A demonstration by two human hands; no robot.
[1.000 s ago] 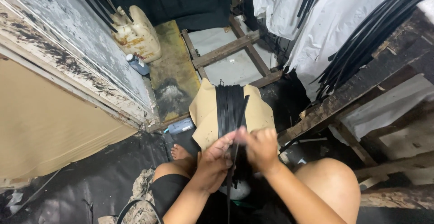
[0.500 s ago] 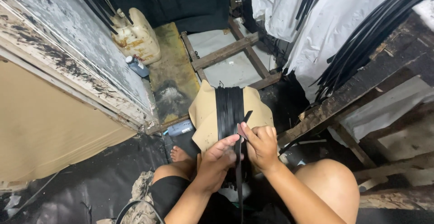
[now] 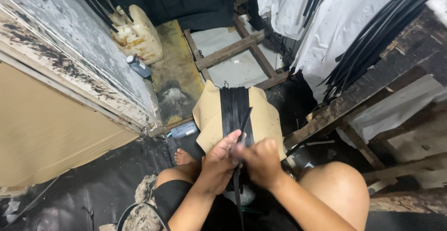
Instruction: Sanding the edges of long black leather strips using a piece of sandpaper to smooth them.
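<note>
A tan sheet [image 3: 209,114] lies draped over a support in front of my knees, with several black strips [image 3: 234,107] laid side by side down its middle. My left hand [image 3: 220,163] and my right hand [image 3: 259,159] meet at the sheet's near edge, both pinching one loose black strip [image 3: 243,123]. That strip rises slanted from between my fingers, and its other end hangs down past my wrists. My bare foot [image 3: 182,156] shows below the sheet on the left.
A stained whitish jerry can [image 3: 135,35] and a small bottle [image 3: 138,66] stand at the back left by a peeling wall [image 3: 60,49]. A wooden frame [image 3: 233,49] lies behind. Bundles of black strips [image 3: 372,44] hang over a dark bench [image 3: 396,72] on the right.
Both hands stay at the sheet's near edge. The loose strip's free end, first down among the laid strips, now sticks up slanted above my fingers. My right hand looks blurred by motion.
</note>
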